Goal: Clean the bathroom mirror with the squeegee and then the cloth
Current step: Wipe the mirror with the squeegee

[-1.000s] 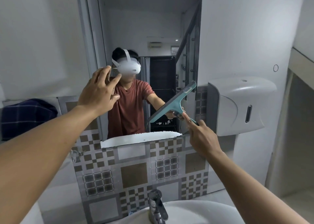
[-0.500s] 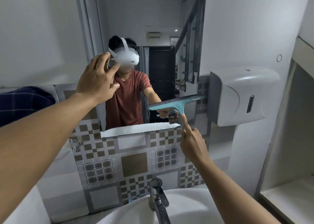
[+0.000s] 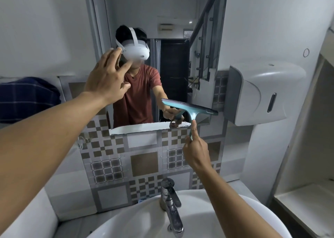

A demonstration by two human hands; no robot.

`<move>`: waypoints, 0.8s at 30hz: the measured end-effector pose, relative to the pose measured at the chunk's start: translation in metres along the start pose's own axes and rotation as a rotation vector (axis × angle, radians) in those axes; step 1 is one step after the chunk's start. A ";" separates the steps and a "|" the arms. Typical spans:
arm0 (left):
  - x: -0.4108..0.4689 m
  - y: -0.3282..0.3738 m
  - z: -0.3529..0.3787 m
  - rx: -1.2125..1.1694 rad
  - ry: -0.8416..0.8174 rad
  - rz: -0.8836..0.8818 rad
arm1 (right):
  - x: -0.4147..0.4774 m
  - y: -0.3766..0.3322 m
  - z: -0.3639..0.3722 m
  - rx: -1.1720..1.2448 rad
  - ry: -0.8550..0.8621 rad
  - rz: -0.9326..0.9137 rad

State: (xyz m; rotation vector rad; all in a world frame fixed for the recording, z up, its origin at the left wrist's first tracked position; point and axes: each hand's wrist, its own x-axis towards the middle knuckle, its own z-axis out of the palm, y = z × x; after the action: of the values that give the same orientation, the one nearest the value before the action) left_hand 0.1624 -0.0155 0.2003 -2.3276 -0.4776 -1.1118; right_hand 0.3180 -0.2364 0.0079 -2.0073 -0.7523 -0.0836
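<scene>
The bathroom mirror [image 3: 173, 17] hangs on the wall above the sink, with a broken lower edge. My right hand [image 3: 196, 150] grips the handle of a teal squeegee [image 3: 189, 108], index finger stretched up along it. Its blade lies nearly level against the mirror's lower right part, close to the bottom edge. My left hand [image 3: 108, 78] is raised with fingers spread, flat at the mirror's left side, holding nothing. A dark blue checked cloth [image 3: 27, 98] lies on a ledge at the far left.
A white paper dispenser [image 3: 262, 93] juts from the wall just right of the squeegee blade. Below are a patterned tile backsplash [image 3: 142, 163], a metal tap [image 3: 170, 203] and a white basin [image 3: 144, 225]. A shelf recess [image 3: 307, 201] opens at the right.
The squeegee blade swung from steeply tilted to nearly level and slid down toward the mirror's bottom edge. My left hand stayed on the mirror's left side.
</scene>
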 end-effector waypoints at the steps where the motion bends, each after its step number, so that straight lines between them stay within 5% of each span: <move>1: 0.000 0.000 0.000 0.001 0.000 -0.001 | -0.003 -0.001 0.002 0.014 -0.007 0.014; 24: 0.005 -0.014 -0.008 0.035 -0.015 0.038 | -0.025 -0.064 0.062 0.530 -0.008 0.217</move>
State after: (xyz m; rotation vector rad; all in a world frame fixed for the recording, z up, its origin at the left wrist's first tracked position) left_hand 0.1538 -0.0087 0.2126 -2.3067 -0.4525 -1.0607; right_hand 0.2484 -0.1754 0.0144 -1.5668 -0.4909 0.2295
